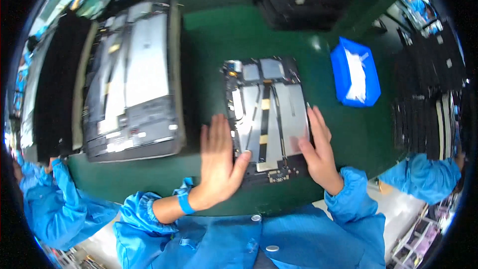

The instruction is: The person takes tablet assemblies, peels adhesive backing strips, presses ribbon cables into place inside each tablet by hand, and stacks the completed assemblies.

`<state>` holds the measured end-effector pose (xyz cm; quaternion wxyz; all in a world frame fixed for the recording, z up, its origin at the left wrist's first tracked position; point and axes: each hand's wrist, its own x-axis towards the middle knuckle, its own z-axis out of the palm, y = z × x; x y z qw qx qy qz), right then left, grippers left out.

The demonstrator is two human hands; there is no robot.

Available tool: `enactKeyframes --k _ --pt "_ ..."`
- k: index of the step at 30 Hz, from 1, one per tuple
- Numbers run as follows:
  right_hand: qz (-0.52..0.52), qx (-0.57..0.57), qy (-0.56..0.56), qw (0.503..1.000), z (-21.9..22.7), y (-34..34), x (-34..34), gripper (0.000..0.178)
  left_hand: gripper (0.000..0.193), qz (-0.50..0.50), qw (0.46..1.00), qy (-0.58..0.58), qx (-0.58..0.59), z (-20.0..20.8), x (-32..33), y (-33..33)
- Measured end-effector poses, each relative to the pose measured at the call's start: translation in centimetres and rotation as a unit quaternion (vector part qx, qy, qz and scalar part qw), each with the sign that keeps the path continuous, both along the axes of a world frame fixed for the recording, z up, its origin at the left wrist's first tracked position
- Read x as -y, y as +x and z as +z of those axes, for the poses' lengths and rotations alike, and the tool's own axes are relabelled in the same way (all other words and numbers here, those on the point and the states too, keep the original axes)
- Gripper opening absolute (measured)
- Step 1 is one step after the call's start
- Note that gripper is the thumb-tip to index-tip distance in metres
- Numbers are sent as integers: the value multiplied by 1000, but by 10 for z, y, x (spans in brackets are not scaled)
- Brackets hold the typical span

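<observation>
A green table (219, 45) fills the frame. At its centre an opened tablet (266, 114) is laid flat. A tray of tablets (132, 79) is set at the left, a blue bin (356, 72) at the upper right, and dark stacks (428, 104) at the right edge.

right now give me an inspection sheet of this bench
surface: green mat.
job's things: opened tablet, back off, flat at centre.
clutter: blue bin with white pieces to the right; tray of opened tablets on the left; dark stacks far right.
hands: left hand flat at the tablet's left edge, thumb on it; right hand on its right edge.
cables: flat ribbon strips inside the tablet.
surroundings: blue sleeves of other people at both sides.
</observation>
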<state>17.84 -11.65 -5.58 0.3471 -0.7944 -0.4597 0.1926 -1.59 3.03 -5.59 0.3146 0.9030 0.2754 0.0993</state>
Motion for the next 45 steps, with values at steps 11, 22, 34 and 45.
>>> enactKeyframes --k 11,22,34,45 --pt "-99 -406 200 886 88 7 -16 74 77 -128 868 -246 413 24 8 -1" --pt "60 -407 316 855 121 -56 -208 55 57 -60 945 -197 255 4 12 -3" --pt "-49 -591 186 783 83 -66 -227 73 52 147 925 -270 222 -18 -28 18" --pt "81 -678 4 730 -23 -28 -209 69 23 255 942 -21 218 -66 -58 -47"
